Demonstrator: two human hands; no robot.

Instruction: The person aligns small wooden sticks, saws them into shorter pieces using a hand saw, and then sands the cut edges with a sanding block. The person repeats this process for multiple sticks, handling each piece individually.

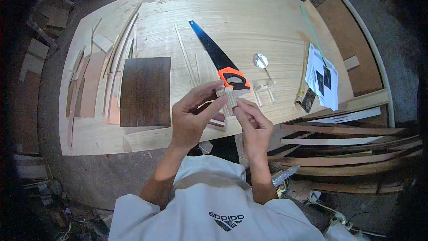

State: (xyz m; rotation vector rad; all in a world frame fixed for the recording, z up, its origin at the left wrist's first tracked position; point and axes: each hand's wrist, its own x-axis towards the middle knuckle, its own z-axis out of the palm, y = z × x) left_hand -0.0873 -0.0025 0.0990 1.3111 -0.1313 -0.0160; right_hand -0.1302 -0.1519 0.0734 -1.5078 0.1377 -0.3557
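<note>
Near the table's front edge, my left hand (192, 115) and my right hand (255, 126) come together around a small bundle of short pale wooden strips (229, 101). The fingers of my left hand pinch its upper left side. My right thumb and fingers grip its lower right side. Just beyond the bundle lies a hand saw (218, 53) with an orange and black handle, its dark blade pointing away to the left. To the right of the saw handle is a small frame of pale sticks (265, 92). Partly behind my left hand are dark reddish strips (217, 119).
A dark brown board (146, 92) and several long thin wood strips (119, 40) lie on the left of the pale tabletop (160, 4). A shiny round object (260, 60) rests beyond the stick frame. Printed papers (324, 80) sit at the right edge, near stacked long boards (347, 160).
</note>
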